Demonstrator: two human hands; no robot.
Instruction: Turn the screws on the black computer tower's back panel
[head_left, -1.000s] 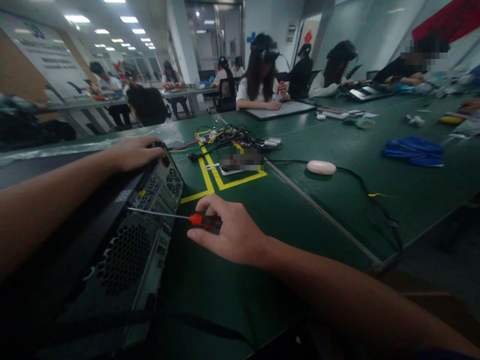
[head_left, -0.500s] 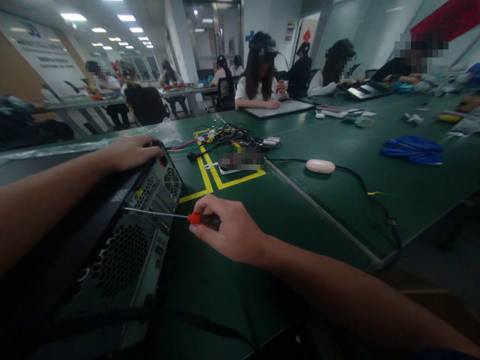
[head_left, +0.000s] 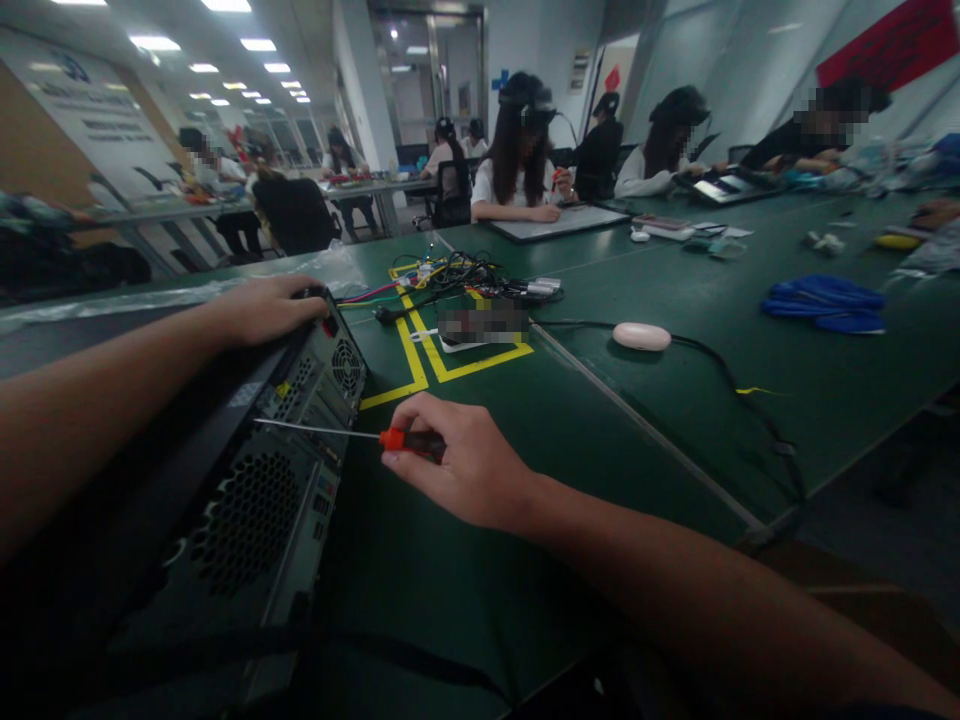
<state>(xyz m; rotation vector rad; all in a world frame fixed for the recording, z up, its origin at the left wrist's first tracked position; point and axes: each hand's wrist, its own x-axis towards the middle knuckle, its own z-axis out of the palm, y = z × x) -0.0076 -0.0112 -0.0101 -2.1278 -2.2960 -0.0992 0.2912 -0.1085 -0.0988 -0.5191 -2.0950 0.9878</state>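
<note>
A black and grey desktop computer case (head_left: 300, 520) lies on the left of the green table (head_left: 645, 430), its rear panel with vents and ports turned toward the right. My left hand (head_left: 274, 308) is curled over the upper far corner of the case, gripping it; some fingertips are hidden behind the edge. Between the closed fingers of my right hand (head_left: 472, 460) is a screwdriver (head_left: 391, 439) with an orange and dark handle. Its long thin shaft points left, and the tip is at the rear panel's upper edge. Whether the tip sits in a screw is too small to tell.
Behind the case lies a tangle of cables (head_left: 472, 272), near yellow tape (head_left: 480, 362) on the table. To the right are a pale pink oval case (head_left: 641, 337), a black cable (head_left: 724, 375) and blue folded material (head_left: 825, 300). Several people sit farther back.
The view has shifted slightly, so the scene sits a little lower. Both hands hold nearly the same pose, and the screwdriver's tip stays at the case's upper edge.
</note>
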